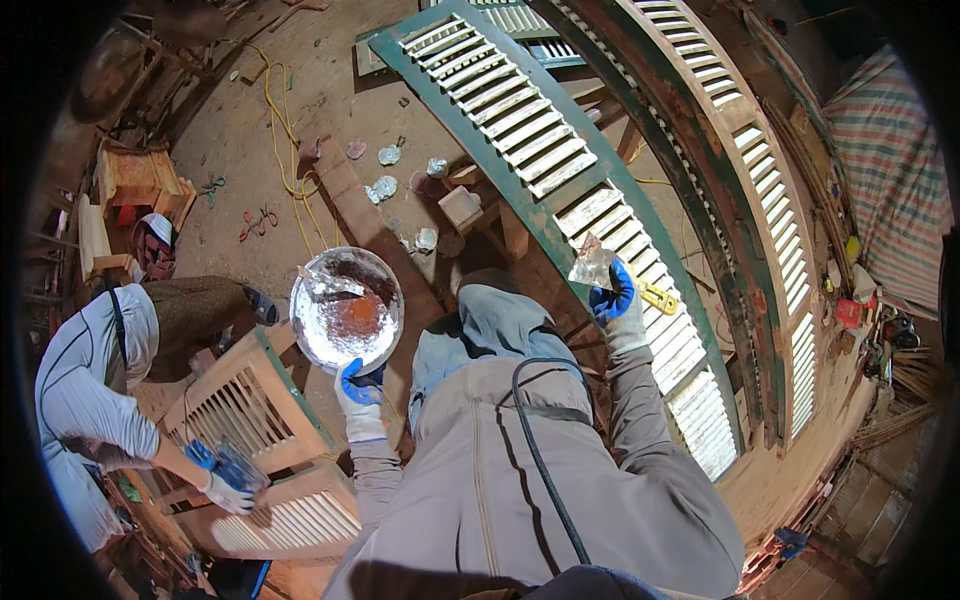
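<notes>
My left hand [360,400], in a blue-and-white work glove, is closed on the near rim of a round, shiny metal pan [322,338]. A reddish-brown patch of material lies in the pan. In my right hand [620,308], gloved the same way, is a putty knife [657,299] with a yellow handle and a wide blade smeared with pale and brown stuff. That hand is over a long green shutter [578,188] with whitish slats. Whether the knife touches the slats I cannot tell.
Further long shutters [765,190] stand at the right. At lower left, a co-worker's gloved hand [230,490] works over a brown louvered panel [240,405]. Crumpled foil pieces [381,189], red-handled scissors [258,224] and a yellow cord [285,130] lie on the ground ahead.
</notes>
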Demonstrator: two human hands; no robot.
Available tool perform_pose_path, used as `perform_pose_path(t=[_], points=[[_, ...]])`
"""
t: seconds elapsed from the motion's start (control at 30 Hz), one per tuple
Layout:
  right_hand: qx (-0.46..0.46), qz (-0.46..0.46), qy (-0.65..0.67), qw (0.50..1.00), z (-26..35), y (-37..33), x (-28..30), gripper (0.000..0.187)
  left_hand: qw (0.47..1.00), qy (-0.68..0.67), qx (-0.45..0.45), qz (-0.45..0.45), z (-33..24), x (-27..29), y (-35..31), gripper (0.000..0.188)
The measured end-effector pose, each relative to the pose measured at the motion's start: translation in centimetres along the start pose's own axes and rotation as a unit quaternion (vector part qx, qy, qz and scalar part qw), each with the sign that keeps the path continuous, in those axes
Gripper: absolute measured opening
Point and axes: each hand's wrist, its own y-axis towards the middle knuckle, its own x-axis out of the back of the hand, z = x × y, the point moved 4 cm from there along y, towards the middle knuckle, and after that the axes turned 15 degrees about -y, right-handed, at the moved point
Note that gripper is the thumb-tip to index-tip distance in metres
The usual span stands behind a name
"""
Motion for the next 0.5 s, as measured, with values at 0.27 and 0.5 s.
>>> perform_pose_path(t=[0.27, 0.5], points=[[0.089, -0.024, -0.124, 0.988, 1.3, 5.4, -0.1, 0.029, 0.999, -0.011, 0.032, -0.018, 2.5, -3.5, 1.4, 0.044], [0.234, -0.063, -0.148, 0.959, 6.4, 10.9, 1.5, 0.029, 0.996, 0.055, 0.072, -0.020, 3.3, -8.2, 4.1, 0.039]])
